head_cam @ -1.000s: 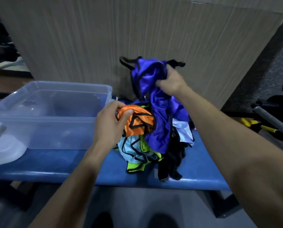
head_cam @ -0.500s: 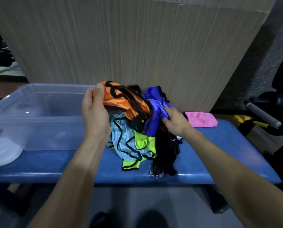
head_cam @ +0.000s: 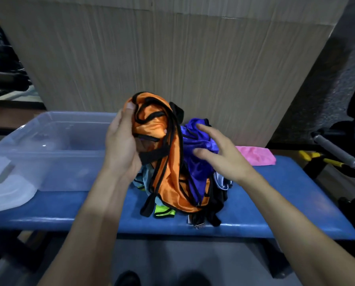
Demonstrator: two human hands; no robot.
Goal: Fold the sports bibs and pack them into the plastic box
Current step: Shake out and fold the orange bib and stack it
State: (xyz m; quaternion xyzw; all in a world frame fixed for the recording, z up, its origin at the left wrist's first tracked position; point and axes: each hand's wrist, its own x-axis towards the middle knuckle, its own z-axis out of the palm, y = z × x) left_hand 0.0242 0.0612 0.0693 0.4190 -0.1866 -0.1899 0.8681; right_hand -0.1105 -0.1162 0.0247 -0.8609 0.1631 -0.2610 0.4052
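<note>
My left hand [head_cam: 123,145] grips the top of an orange bib [head_cam: 162,153] with black trim and holds it up above a heap of bibs on the blue bench [head_cam: 275,195]. The orange bib hangs down over the heap. My right hand [head_cam: 220,153] has its fingers spread and rests on the purple bib [head_cam: 199,145] at the heap's right side. Light blue, neon yellow [head_cam: 164,212] and black bibs lie underneath, partly hidden. The clear plastic box [head_cam: 48,145] stands on the bench to the left.
The box's translucent lid [head_cam: 5,190] lies at the bench's left front edge. A pink cloth [head_cam: 257,155] lies on the bench behind my right hand. A cardboard sheet [head_cam: 172,58] stands behind the bench. Gym equipment with a grey handle [head_cam: 335,150] is at the right.
My left hand has lifted the orange bib higher out of the heap. My right hand has let go of the purple bib and now lies open on it.
</note>
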